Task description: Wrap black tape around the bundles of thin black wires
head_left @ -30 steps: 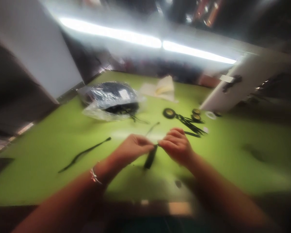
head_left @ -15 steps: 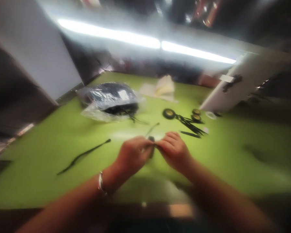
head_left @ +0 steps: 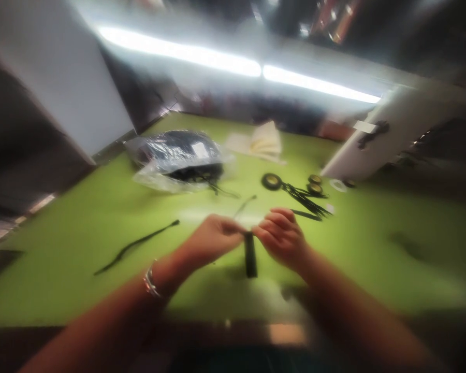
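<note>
A short, wide black strip (head_left: pixel 250 257) hangs over the table in the middle of the view, its top end between both hands. My left hand (head_left: pixel 219 234) is closed, thumb and fingertips pinching the strip's upper left corner. On the other side my right hand (head_left: pixel 281 235) has its fingers curled, with thumb and forefinger at the upper right corner. Blur hides the exact fingertips. Just beyond the hands lies a thin dark cord (head_left: pixel 245 205). To the left, a long black cord-like strip (head_left: pixel 135 242) with a knobbed end rests on the green table (head_left: pixel 62 290).
Behind the hands sits a clear plastic bag (head_left: pixel 178 155) of black items, with pale folded cloth or paper (head_left: pixel 264 141) farther back. Right of that are a black roll with a yellow core (head_left: pixel 272 181), several thin black strips (head_left: pixel 306 201), smaller rolls (head_left: pixel 315 185) and a white ring (head_left: pixel 337 185).
The black strip, mostly hidden by my fingers before, now hangs down in full view below them. My left hand has turned and flattened slightly; the right stays nearly in place.
</note>
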Motion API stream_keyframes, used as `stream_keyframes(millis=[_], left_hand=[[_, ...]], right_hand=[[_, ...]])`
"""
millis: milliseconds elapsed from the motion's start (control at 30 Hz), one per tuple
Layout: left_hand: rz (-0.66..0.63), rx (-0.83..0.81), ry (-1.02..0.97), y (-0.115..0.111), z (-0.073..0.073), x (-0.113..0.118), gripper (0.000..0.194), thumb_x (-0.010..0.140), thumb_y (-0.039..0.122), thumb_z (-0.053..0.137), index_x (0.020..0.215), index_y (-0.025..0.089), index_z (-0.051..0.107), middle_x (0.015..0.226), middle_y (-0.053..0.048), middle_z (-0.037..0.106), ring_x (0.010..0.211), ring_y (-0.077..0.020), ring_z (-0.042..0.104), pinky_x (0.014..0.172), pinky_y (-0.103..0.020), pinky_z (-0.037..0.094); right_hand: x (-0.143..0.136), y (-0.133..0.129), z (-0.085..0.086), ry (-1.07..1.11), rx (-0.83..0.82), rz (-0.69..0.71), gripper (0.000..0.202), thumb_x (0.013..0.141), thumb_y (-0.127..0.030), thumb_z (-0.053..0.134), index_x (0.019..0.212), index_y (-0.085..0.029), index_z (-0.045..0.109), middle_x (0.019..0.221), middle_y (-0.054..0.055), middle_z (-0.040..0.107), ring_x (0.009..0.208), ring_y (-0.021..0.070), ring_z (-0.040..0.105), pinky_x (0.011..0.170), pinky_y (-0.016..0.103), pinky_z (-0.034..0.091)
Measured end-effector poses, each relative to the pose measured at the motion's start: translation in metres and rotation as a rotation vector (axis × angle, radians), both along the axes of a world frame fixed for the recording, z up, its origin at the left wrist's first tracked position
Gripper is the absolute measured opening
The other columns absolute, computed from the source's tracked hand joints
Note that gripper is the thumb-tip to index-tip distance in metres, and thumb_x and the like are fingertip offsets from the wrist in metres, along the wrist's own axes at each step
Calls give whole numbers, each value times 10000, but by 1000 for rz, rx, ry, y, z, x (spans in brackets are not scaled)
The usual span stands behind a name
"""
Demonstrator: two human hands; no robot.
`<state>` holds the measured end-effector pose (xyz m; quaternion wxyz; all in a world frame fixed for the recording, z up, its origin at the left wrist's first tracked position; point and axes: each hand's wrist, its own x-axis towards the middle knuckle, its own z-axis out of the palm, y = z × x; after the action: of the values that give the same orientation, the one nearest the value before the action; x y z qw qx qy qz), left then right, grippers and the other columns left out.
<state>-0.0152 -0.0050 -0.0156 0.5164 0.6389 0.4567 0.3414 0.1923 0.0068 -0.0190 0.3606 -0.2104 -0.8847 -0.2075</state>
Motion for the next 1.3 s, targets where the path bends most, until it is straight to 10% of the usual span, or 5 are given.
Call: stream_keyframes(millis=[233,533,633,1000,1300], left_hand=[[-33,-118,-58,-2,0,1,215,720,324,676,778,127,741,658,-30,672,564,-114,542,537,-223,406],[116,313,133,-11,6,8,418,739,369,701,1124,209,667,757,-7,607,610,-108,490,586,-230,409],[86,355,205,-11,2,11,236,761,332,674,954,215,744,728,-19,595,651,-125,506,626,-244,411],[106,88,50,-9,-9,16,183,700,312,682,675,131,682,587,-6,627,554,-111,510,503,-213,369],[10,-176,-223,-5,-6,10,216,703,298,713,827,128,763,679,-46,696,586,-121,559,553,-226,428]], right_hand=[[5,7,4,117,4,23,173,820,-92,627,920,-232,609,701,-22,642,785,147,553,846,336,467],[2,6,-1,123,-101,16,144,824,-98,613,897,-219,590,717,-5,626,782,154,536,842,335,467],[-3,2,-2,84,-127,27,122,836,-109,601,883,-221,589,698,-10,614,785,153,536,850,330,455],[-9,0,-1,89,-107,-19,150,814,-75,590,815,-225,583,664,-32,607,726,132,536,906,338,431],[0,6,-2,127,-81,-20,159,831,-93,591,857,-250,604,656,-49,625,719,126,553,908,334,412]])
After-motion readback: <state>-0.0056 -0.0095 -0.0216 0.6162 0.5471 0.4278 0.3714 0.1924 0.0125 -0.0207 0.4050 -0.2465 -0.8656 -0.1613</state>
